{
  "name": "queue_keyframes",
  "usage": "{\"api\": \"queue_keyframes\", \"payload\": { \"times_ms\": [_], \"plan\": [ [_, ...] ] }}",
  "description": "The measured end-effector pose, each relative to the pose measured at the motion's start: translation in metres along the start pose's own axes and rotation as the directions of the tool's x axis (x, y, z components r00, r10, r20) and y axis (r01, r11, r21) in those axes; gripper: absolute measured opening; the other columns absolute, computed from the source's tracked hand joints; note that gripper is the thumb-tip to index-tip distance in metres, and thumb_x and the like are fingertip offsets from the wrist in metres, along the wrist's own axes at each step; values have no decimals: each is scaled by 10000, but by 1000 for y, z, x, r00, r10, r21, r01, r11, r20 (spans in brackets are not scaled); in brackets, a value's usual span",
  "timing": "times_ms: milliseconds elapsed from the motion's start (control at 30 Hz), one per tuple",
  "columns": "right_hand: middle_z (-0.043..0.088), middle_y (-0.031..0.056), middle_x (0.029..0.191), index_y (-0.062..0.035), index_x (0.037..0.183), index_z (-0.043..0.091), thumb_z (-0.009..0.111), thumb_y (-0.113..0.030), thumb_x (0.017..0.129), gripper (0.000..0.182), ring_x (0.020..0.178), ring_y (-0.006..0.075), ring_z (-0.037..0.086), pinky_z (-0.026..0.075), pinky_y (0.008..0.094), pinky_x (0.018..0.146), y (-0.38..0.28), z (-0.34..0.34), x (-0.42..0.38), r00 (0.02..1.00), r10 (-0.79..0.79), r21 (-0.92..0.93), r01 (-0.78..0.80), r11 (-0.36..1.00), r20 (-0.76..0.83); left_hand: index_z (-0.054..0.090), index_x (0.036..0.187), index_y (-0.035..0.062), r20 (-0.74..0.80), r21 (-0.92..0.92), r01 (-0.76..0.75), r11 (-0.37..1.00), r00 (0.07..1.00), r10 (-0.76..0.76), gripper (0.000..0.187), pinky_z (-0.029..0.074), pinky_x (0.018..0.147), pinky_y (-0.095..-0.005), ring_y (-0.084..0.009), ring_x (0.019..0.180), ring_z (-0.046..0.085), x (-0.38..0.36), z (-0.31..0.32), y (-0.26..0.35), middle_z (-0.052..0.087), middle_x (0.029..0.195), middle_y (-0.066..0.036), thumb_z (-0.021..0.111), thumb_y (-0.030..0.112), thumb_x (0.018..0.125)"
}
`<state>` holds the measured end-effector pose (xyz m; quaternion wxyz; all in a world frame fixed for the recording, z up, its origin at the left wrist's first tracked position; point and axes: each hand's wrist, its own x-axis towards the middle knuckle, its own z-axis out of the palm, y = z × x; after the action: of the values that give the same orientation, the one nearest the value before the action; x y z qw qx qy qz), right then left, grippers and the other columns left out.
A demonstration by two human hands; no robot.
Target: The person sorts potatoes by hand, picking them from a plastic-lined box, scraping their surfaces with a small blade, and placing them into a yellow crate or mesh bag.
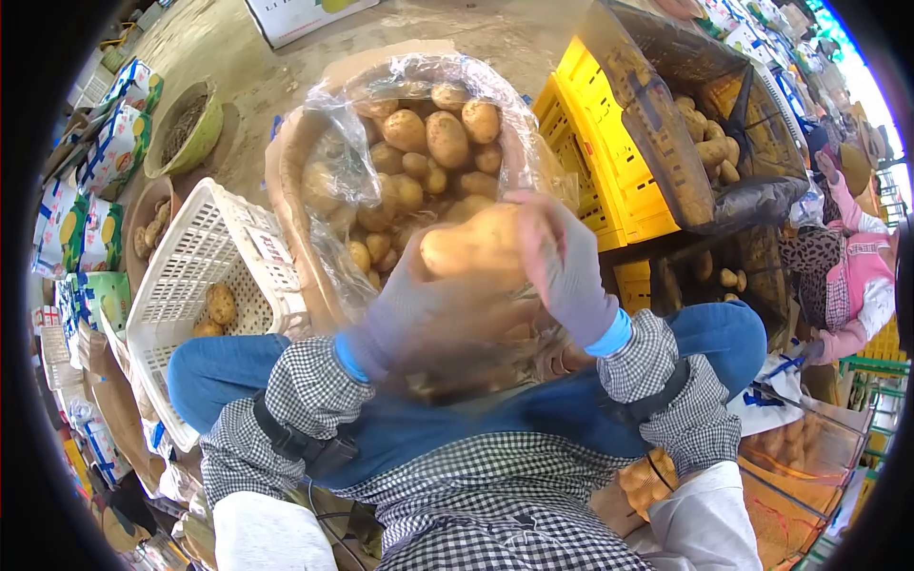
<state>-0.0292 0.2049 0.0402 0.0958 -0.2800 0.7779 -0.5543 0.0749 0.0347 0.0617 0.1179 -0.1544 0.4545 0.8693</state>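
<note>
A large potato is held up between my two gloved hands, over an open box lined with clear plastic. My left hand, smeared by motion, grips the potato from its left and lower side. Around its right end curl the fingers of my right hand. Several more potatoes fill the box just beyond my hands. Both hands wear grey-purple gloves with blue bands at the wrists.
On the left stands a white plastic crate with a few potatoes inside. Yellow crates and a dark-lined crate holding potatoes are on the right. A green basin sits at upper left. Another person in pink is at far right.
</note>
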Motion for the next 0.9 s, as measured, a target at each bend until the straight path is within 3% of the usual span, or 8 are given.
{"api": "queue_keyframes", "payload": {
  "times_ms": [133,267,367,467,533,600,700,900],
  "plan": [
    [672,128,1029,-12,1189,594,572,-126,943,272,922,237,645,478,307,845,24,-5,14,954,297,199,-299,933,37,376,1382,118,21,-19,-7,1000,1000,8,646,545,850,-364,-208,1055,607,1,-10,-8,536,1277,-64,727,223,849],
    [650,43,952,-4,1213,581,519,-145,982,278,729,83,514,420,220,644,11,4,2,992,83,31,-80,996,-99,398,1371,121,67,-83,20,996,998,-15,578,536,868,-364,-208,1058,612,0,-11,1,565,1251,-57,690,194,878],
    [657,107,1077,-32,1287,557,545,-123,965,335,914,133,585,467,255,767,2,0,9,952,-135,-139,100,985,-274,395,1374,117,13,-132,-42,990,999,44,551,542,854,-351,-212,1078,610,4,-17,-6,579,1237,-61,664,166,896],
    [620,185,1231,-51,1333,537,563,-87,943,392,1110,226,630,500,300,905,-10,-4,2,985,139,7,-139,990,-102,401,1362,107,6,-171,-63,983,998,65,533,543,877,-364,-223,1106,600,5,-15,-2,571,1249,-62,658,135,896],
    [603,187,1266,-55,1341,529,568,-76,936,407,1136,238,623,500,300,916,-10,0,-8,994,97,21,-98,995,40,406,1347,100,-71,-138,-99,986,993,90,520,539,903,-394,-232,1119,592,9,-22,-13,561,1260,-70,657,112,892],
    [615,165,1258,-61,1346,527,580,-70,928,421,1120,228,632,504,291,905,-4,17,-17,952,-300,-76,304,950,55,409,1334,95,-114,-104,-110,988,989,98,512,534,924,-419,-240,1129,586,12,-29,-22,550,1271,-78,658,93,887],
    [600,131,1296,-13,1331,531,548,-76,948,389,1202,178,546,437,278,965,-4,14,-13,1000,13,167,-17,986,27,409,1323,90,-135,-78,-99,992,987,88,510,529,938,-441,-248,1137,580,13,-30,-24,539,1279,-91,661,75,880],
    [623,122,1266,-80,1283,589,578,-87,935,348,1085,209,646,509,284,851,1,23,-20,985,-172,55,171,984,20,405,1319,91,-150,-131,-97,987,986,77,514,542,918,-431,-249,1136,581,15,-29,-24,542,1262,-97,657,51,873]
  ]
}}
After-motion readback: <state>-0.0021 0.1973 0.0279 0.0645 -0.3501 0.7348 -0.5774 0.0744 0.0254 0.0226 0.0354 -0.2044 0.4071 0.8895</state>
